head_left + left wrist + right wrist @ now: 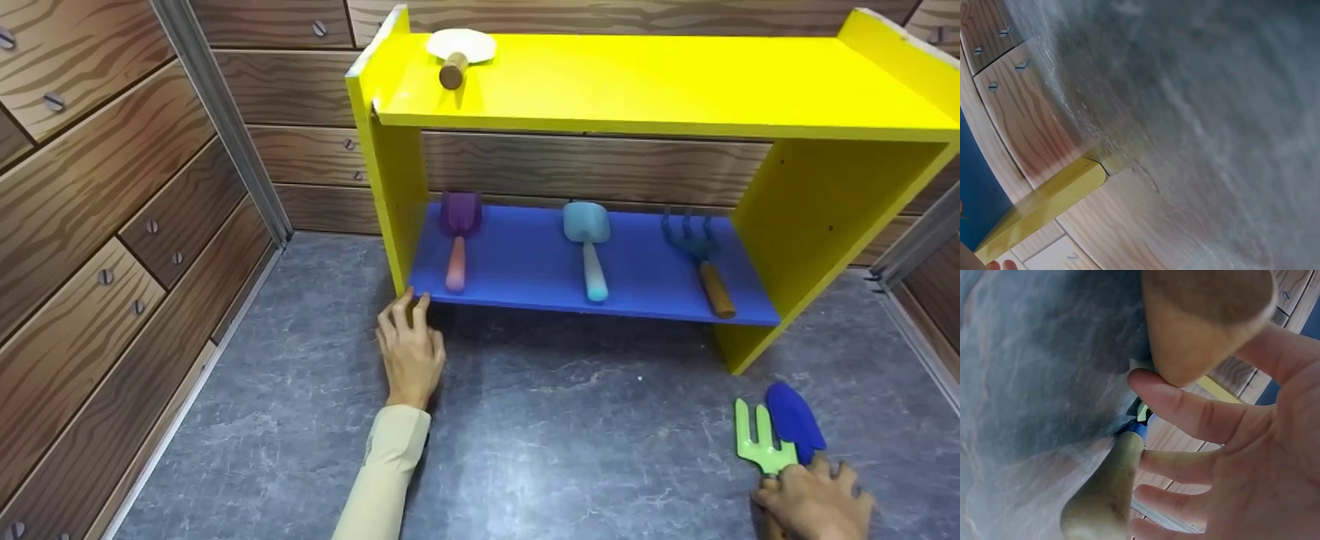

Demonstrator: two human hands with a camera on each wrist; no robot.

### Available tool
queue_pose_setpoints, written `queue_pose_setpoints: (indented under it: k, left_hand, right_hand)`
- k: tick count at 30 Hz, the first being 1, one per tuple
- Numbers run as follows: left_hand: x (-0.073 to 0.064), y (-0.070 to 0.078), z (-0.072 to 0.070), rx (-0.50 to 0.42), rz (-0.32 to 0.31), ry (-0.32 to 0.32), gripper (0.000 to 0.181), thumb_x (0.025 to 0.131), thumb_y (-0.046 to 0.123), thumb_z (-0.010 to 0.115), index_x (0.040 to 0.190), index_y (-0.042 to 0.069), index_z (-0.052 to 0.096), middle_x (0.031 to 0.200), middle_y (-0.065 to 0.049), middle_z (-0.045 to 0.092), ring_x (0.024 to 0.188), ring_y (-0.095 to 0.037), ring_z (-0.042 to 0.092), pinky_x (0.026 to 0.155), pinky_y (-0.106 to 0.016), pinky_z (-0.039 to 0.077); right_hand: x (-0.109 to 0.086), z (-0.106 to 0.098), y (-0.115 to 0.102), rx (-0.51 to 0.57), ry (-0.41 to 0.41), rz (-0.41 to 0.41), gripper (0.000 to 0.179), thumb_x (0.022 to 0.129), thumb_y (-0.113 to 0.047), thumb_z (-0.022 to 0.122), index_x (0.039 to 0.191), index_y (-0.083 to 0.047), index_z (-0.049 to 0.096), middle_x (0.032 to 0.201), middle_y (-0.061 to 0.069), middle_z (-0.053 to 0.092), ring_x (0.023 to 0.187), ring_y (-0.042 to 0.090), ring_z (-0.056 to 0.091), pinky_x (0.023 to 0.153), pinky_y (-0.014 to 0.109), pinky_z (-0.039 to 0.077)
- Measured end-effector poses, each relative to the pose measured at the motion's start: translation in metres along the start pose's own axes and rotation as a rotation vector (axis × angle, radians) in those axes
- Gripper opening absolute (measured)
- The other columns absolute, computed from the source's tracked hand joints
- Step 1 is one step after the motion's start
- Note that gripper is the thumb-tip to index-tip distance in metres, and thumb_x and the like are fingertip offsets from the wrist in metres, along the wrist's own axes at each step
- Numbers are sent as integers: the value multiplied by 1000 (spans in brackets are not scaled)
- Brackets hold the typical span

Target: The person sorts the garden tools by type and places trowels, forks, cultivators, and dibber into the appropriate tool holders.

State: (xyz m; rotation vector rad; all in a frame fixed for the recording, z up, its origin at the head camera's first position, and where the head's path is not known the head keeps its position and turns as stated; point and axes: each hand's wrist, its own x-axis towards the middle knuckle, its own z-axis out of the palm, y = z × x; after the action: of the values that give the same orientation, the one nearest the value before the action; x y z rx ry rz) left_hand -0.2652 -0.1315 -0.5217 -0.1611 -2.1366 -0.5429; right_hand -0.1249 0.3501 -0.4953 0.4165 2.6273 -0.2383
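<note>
The right hand [819, 499] is reaching down at the near right of the grey marbled desk [562, 420], over the handle of a lime-green three-tined garden fork with a brown wooden handle [763, 452]. In the right wrist view, the index fingertip is touching that handle and the thumb is passing behind it; whether the fingers are closing on it cannot be told. Just beside the fork, a dark blue pointed trowel with a pale wooden handle and blue collar [796, 420] is lying with its blade toward the shelf. The other fingers are extending close to its handle.

The left hand [410, 356] is gripping the lower front left corner of a yellow shelf unit with a blue lower board [637, 82]; its fingers are bending there, lying on both sides of the yellow side panel.

On the blue board, from left to right, a purple scoop with a pink handle [460, 217], a light blue scoop with a matching handle [587, 223] and a dark blue pronged rake with a brown wooden handle [716, 289] are resting well apart. A white trowel with a brown wooden handle [463, 46] is occupying the left of the yellow top board. Wood-patterned panels [487, 165] are standing behind the unit.
</note>
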Motion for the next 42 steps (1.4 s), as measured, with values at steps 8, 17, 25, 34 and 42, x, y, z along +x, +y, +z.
queue_pose_setpoints:
  k: [8,17,25,34,42]
  left_hand:
    - [0,2,0,-11,-7,-7,50,78,-1,67,128,3,63,136,-16,51,115,-42,48,78,-57,44]
    - [1,2,-1,-8,-11,-2,51,77,-2,68,127,3,63,135,-17,52,115,-42,49,79,-57,44]
    - [1,1,0,-6,-3,10,50,77,-1,67,127,3,63,135,-17,52,116,-42,49,79,-56,44]
    - [0,-1,0,10,-1,13,52,77,-1,70,128,3,62,136,-17,51,114,-42,49,79,-56,45]
    - [-1,-1,1,7,8,6,52,77,-1,71,128,2,63,135,-18,52,114,-42,49,81,-56,45]
  right_hand:
    - [-1,-1,-5,41,82,-38,58,91,-39,69,112,15,63,137,49,21,128,71,7,100,78,18]
    - [-13,3,-14,159,559,-164,41,95,-24,61,95,17,63,127,46,45,127,66,25,94,79,25]
    - [-18,8,-20,299,798,-165,32,89,-14,68,89,11,48,79,42,54,78,65,53,63,73,40]
    - [-18,9,-22,389,845,-191,31,92,-16,70,103,8,53,74,42,56,70,68,53,60,73,39]
    - [-19,10,-23,380,883,-218,33,85,-19,78,76,1,53,54,24,50,53,59,51,52,68,38]
